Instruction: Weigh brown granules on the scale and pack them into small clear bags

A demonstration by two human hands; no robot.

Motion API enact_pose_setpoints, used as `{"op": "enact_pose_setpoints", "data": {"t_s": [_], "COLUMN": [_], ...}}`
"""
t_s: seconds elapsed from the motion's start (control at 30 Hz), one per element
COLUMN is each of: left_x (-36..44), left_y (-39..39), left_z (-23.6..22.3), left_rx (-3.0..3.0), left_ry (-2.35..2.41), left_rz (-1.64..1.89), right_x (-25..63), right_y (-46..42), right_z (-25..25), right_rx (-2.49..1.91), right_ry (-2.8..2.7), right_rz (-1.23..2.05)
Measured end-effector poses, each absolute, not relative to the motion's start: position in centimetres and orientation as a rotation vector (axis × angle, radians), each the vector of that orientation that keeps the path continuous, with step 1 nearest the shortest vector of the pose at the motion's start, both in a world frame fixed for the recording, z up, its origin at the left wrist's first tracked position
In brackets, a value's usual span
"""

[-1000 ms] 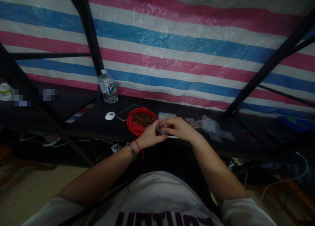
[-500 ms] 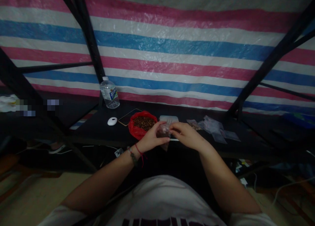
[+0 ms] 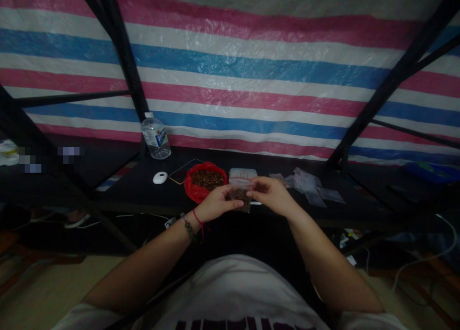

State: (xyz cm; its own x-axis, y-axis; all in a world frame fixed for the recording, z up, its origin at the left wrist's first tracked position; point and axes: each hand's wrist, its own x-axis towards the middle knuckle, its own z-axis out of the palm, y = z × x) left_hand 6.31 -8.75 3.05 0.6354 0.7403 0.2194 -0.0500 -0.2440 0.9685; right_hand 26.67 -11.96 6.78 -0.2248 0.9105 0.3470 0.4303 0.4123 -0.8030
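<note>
Clear pouch (image 3: 240, 194) of brown bits pinched by left hand (image 3: 214, 204), right hand (image 3: 273, 194) fingers; bottle label (image 3: 160, 137) unreadable.

1. A small clear glossy plastic pouch (image 3: 240, 192) of brown bits is seen.
2. The crinkly red plastic bag (image 3: 196, 186) looks shiny.
3. A striped woven tarp (image 3: 251, 71) is seen, slightly glossy.
4. The black tabletop (image 3: 143, 188) looks matt.

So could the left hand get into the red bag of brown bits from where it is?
Probably yes. The red bag lies open just beyond the left hand with nothing between them. But both the left and the right hand hold the small clear bag, so it would have to let go first.
</note>
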Motion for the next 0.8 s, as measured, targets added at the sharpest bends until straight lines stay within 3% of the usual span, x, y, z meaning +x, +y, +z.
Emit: {"op": "enact_pose_setpoints", "data": {"t_s": [0.43,0.63,0.8], "left_x": [6.6,6.4,6.2], "left_y": [-8.7,-8.4,-8.2], "left_z": [2.7,3.0,3.0], "left_rx": [1.661,1.555,1.572], "left_ry": [0.734,0.738,0.819], "left_rz": [0.822,1.117,1.163], "right_x": [26.8,26.9,26.4], "right_y": [-10.3,-10.3,-10.5], "right_z": [5.0,5.1,5.1], "right_rx": [-1.119,-1.116,-1.105], "right_ry": [-1.65,-1.661,-1.686], "right_rz": [0.879,0.904,0.88]}}
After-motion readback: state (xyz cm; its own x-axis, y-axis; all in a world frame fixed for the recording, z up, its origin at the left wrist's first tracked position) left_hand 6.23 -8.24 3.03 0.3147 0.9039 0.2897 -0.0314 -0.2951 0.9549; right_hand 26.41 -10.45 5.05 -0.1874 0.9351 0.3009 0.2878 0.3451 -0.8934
